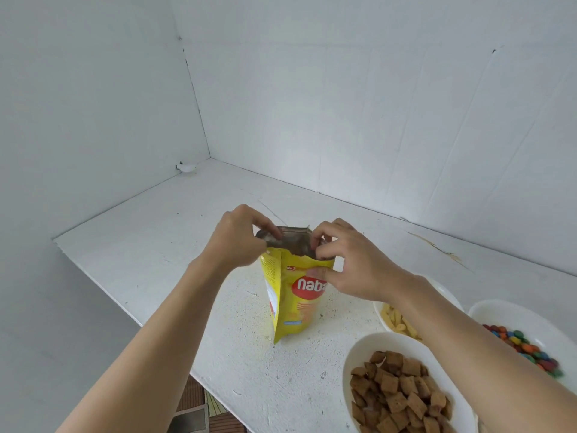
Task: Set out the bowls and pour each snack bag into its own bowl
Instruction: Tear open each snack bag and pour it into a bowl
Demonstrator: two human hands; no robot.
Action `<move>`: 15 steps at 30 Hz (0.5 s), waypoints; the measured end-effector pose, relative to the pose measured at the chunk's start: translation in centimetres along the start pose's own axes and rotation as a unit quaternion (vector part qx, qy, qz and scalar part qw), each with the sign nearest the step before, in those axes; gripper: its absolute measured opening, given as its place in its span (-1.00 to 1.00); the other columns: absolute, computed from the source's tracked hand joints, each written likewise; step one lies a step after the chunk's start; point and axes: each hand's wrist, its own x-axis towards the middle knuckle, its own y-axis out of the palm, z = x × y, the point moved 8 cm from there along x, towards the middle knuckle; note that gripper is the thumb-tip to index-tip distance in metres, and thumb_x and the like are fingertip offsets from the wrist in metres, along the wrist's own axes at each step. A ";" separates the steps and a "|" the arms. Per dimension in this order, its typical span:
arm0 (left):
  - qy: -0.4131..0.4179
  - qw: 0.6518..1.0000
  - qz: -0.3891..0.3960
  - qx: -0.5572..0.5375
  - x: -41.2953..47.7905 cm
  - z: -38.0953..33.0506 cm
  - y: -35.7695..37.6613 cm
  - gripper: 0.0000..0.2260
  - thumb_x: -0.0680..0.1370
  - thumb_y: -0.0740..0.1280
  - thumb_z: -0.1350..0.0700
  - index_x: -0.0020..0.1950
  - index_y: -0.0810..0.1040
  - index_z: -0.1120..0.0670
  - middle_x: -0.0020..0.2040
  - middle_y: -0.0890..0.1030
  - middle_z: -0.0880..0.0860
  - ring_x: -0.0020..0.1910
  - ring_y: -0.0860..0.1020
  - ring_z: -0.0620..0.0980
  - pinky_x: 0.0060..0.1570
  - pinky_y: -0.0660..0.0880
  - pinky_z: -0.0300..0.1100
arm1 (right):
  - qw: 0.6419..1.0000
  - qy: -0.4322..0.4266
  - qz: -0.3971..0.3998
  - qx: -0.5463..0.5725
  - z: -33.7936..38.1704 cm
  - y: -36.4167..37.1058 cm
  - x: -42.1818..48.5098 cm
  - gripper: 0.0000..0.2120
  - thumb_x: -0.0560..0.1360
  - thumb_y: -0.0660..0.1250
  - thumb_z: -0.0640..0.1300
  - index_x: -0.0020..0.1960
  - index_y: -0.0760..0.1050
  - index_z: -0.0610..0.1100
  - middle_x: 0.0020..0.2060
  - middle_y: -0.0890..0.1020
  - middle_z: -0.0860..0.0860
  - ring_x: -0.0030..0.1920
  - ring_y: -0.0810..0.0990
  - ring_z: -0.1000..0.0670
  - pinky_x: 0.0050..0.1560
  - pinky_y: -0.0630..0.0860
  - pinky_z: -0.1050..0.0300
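1. The left hand (239, 237) pinches the far-left edge of the mouth of a yellow snack bag (293, 303), thumb and fingers closed on the torn top.
2. The right hand (349, 260) grips the near-right edge of the same mouth, fingertips closed on the foil lip and thumb pressed to the printed front.
3. Between the two hands the bag's mouth is spread open, showing its silvery brown lining; what lies inside cannot be made out.
4. The bag stands upright on the white table (162, 245), near the middle, its bottom corner touching the surface.
5. To the right of the bag, three white bowls sit close together near the table's right end.
6. The nearest bowl (356, 364) holds brown square pillow-shaped pieces.
7. The bowl behind it (449, 292), partly hidden by the right forearm, holds pale yellow sticks.
8. The bowl at the far right (505, 310) holds coloured round candies.
9. White walls enclose the table on the left and behind.
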 end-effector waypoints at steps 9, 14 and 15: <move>-0.011 0.991 0.061 -0.119 -1.2 -0.7 1.7 -0.61 0.46 0.34 0.37 0.04 0.76 -0.07 -0.35 0.57 -0.21 -0.54 0.46 -0.19 -0.40 0.40 -0.39 | 1.000 -0.001 0.014 0.008 0.6 0.3 0.3 -0.85 0.39 0.58 -0.01 -0.18 0.62 0.04 0.13 0.41 0.19 0.20 0.36 0.05 0.23 0.40 0.13; -0.021 0.999 -0.014 -0.030 -0.4 0.9 -0.1 -0.61 0.50 0.25 0.33 -0.06 0.74 -0.11 -0.13 0.64 -0.10 -0.48 0.41 -0.13 -0.44 0.33 -0.31 | 1.000 0.017 0.007 0.026 -0.7 -0.1 0.1 -0.86 0.46 0.54 -0.04 -0.09 0.67 -0.09 0.15 0.48 0.22 0.17 0.38 0.07 0.22 0.41 0.15; -0.016 1.000 -0.002 -0.007 -0.2 0.9 0.2 -0.59 0.50 0.21 0.33 -0.04 0.72 -0.11 -0.04 0.65 -0.07 -0.43 0.43 -0.09 -0.40 0.34 -0.27 | 1.000 0.012 0.005 0.018 -0.6 -0.1 0.2 -0.86 0.47 0.52 -0.04 -0.06 0.68 -0.10 0.15 0.49 0.23 0.18 0.37 0.08 0.22 0.42 0.14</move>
